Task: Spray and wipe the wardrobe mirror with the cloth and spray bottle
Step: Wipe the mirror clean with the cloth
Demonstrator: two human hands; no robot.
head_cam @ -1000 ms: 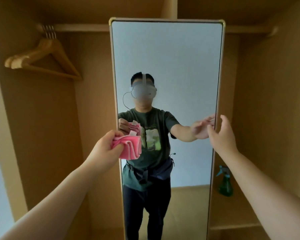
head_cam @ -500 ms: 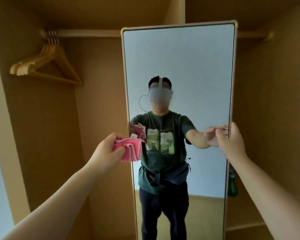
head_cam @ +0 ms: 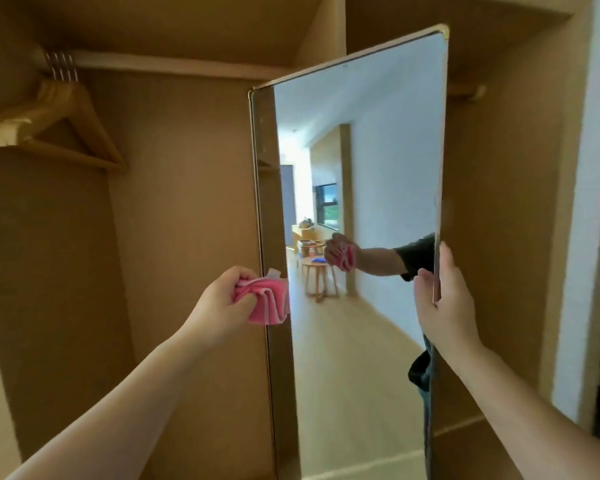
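Note:
The tall, gold-framed wardrobe mirror stands swung at an angle, its right edge toward me, reflecting a room and hallway. My right hand grips that right edge at mid height, thumb on the glass side and fingers behind the frame. My left hand holds a folded pink cloth just in front of the mirror's left edge. The cloth and my left arm appear reflected in the glass. The spray bottle is out of sight.
Wooden hangers hang from the rail at the upper left of the brown wardrobe interior. A low shelf lies at the lower right behind the mirror. A white wall edge runs down the far right.
My right hand has closed on the mirror's right edge and the mirror has swung toward me; my reflection is gone from it. The green spray bottle behind it is hidden now.

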